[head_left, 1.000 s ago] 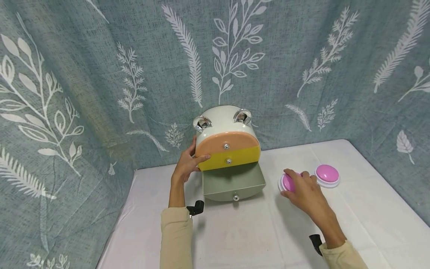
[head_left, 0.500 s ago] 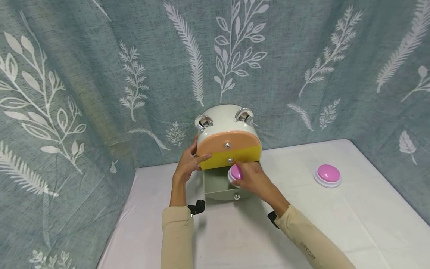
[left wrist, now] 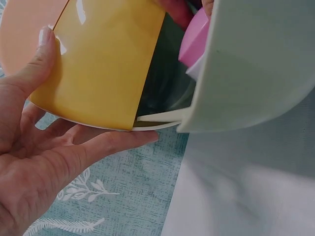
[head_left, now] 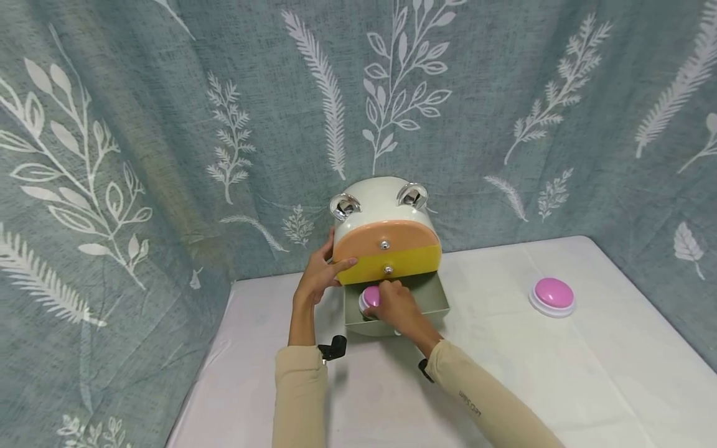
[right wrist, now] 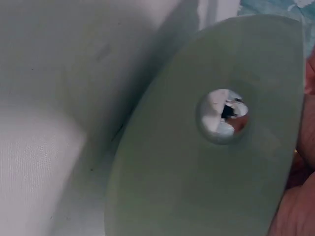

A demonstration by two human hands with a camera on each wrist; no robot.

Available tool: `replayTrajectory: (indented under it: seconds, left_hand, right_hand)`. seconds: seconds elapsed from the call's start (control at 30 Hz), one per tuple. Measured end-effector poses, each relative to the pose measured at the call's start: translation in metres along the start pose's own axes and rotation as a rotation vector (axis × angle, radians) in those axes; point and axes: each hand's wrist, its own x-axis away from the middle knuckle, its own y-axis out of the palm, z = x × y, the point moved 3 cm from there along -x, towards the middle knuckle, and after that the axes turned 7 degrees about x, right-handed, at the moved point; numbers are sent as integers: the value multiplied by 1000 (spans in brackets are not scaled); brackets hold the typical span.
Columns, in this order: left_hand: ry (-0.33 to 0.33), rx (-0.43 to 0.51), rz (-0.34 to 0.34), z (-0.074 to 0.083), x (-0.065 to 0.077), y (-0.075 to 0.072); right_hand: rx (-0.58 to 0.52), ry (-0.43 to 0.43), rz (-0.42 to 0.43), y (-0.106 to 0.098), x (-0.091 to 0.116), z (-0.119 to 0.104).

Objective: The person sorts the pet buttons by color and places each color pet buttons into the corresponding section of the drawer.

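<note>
A small drawer cabinet (head_left: 372, 190) with a rounded white top has an orange drawer, a yellow drawer and a pulled-out grey-green bottom drawer (head_left: 431, 297). My left hand (head_left: 316, 277) grips its left side, thumb on the front and fingers along the side wall. Inside the bottom drawer, toward its left, my right hand (head_left: 400, 308) holds a pink dome push button (head_left: 371, 297) with a white base. The left wrist view shows that button tilted behind the drawer front. The right wrist view shows mostly the drawer front and its silver knob (right wrist: 222, 116), with part of the hand behind the edge.
A second pink push button (head_left: 553, 294) sits on the white-covered table (head_left: 504, 354) to the right. Two silver ring-shaped ears (head_left: 412, 195) top the cabinet. A blue-green leaf-patterned curtain (head_left: 280, 143) hangs close behind it.
My right hand has lifted one pink push button from the table at right and carried it left into the open bottom drawer. The left hand has stayed on the cabinet.
</note>
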Motion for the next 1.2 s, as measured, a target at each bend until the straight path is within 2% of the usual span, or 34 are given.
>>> replayTrajectory:
  seconds: [0.1, 0.2, 0.4, 0.53, 0.7, 0.77, 0.87, 0.97, 1.03, 1.2]
  left_hand:
    - [-3, 3, -3, 0, 1, 1]
    - [-7, 3, 0, 0, 1, 1]
    - [-7, -5, 0, 1, 0, 0]
    - [-7, -3, 6, 0, 0, 0]
    - [-17, 3, 0, -1, 0, -1]
    - [-18, 3, 0, -2, 0, -1]
    - [-13, 1, 3, -2, 0, -1]
    - [-12, 6, 2, -2, 0, -1]
    - [-14, 11, 3, -2, 0, -1]
    - [-12, 19, -6, -2, 0, 2]
  right_hand:
    - [-14, 4, -12, 2, -2, 3]
    - [-17, 4, -73, 0, -4, 7]
    - [69, -22, -163, -14, -4, 10]
    - [130, -75, -153, -27, 2, 14]
    - [56, -94, -43, -56, 19, 25]
    - [17, -78, 39, -73, 28, 35]
    - [39, -57, 185, -103, 39, 57]
    - [95, 8, 253, -132, 46, 84]
    - [130, 65, 237, -149, 50, 104]
    - [229, 229, 96, -175, 63, 161]
